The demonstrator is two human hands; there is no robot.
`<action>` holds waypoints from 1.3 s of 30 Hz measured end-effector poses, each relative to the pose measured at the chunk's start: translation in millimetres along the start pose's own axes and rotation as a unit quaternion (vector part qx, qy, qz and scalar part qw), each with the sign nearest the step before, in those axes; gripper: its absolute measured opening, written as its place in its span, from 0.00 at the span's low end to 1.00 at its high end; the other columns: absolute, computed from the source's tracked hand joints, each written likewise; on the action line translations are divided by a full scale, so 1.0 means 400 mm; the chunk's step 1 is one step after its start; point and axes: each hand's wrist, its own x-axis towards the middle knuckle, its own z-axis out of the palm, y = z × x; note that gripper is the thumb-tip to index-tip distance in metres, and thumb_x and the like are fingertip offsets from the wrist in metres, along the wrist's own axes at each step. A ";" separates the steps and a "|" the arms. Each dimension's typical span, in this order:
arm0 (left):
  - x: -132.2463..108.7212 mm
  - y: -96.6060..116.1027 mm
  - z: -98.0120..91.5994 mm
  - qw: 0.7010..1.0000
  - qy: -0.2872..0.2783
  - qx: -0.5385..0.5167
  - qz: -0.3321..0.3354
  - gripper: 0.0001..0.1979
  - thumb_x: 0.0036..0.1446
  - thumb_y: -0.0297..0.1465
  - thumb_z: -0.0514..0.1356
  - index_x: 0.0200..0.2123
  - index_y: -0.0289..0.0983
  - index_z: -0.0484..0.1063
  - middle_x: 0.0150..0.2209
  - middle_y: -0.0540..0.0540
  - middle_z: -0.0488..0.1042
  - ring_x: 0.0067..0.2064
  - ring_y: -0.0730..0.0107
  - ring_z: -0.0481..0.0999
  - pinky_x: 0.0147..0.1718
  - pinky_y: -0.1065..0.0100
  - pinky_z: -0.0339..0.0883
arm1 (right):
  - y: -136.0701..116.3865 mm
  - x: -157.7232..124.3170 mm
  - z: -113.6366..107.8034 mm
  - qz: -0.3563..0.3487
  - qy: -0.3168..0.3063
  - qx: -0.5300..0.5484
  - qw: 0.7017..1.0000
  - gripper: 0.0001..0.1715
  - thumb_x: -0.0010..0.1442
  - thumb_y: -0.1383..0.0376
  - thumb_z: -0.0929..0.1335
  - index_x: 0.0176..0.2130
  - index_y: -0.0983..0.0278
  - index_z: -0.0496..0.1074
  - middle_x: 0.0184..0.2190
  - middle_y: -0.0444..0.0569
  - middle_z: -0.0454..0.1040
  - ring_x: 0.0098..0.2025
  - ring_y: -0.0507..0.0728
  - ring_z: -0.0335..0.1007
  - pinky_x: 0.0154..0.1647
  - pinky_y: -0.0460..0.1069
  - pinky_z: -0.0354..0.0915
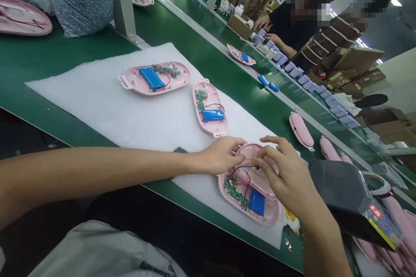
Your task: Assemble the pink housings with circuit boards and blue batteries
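A pink plastic shell half [251,150] is tilted over an open pink casing [269,220]. Its rim is gripped by my left hand [224,153], thumb inside and fingers behind. My right hand [284,171] reaches over the other side of that shell, its thumb and fingertips pinched at the thin red and black wires [247,165] inside it; the exact spot is partly hidden. Those wires run down to a green circuit board [236,194] in the casing below, where a blue battery [257,202] lies beside the board.
Two more open casings, one upper left [133,78] and one nearer the middle [198,117], lie on a white foam sheet [97,95]. A black device with a red display [344,199] stands right. Closed pink casings [301,130] line the green bench. Co-workers [292,26] sit across.
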 end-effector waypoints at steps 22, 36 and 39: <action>-0.015 0.010 -0.004 0.998 0.009 0.068 0.005 0.12 0.58 0.34 0.64 0.43 0.34 0.73 0.41 0.44 0.78 0.42 0.61 0.77 0.43 0.63 0.68 | 0.036 0.050 -0.039 0.130 -0.139 0.228 0.955 0.20 0.55 0.50 0.68 0.28 0.64 0.76 0.25 0.46 0.74 0.28 0.54 0.66 0.30 0.48 0.59; -0.031 0.175 -0.116 0.874 -0.322 0.356 0.076 0.39 0.53 0.21 0.58 0.68 0.36 0.53 0.66 0.35 0.60 0.67 0.49 0.59 0.61 0.52 0.59 | -0.043 -0.207 0.097 -0.003 0.117 -0.001 0.993 0.22 0.58 0.58 0.66 0.51 0.60 0.72 0.53 0.53 0.74 0.50 0.63 0.73 0.48 0.55 0.69; 0.070 0.226 -0.242 0.852 -0.257 0.456 0.028 0.38 0.48 0.29 0.65 0.64 0.38 0.63 0.68 0.39 0.57 0.71 0.45 0.48 0.67 0.49 0.46 | -0.043 -0.215 0.159 -0.008 0.050 -0.029 0.998 0.46 0.48 0.60 0.69 0.64 0.63 0.60 0.63 0.59 0.63 0.63 0.73 0.60 0.60 0.65 0.60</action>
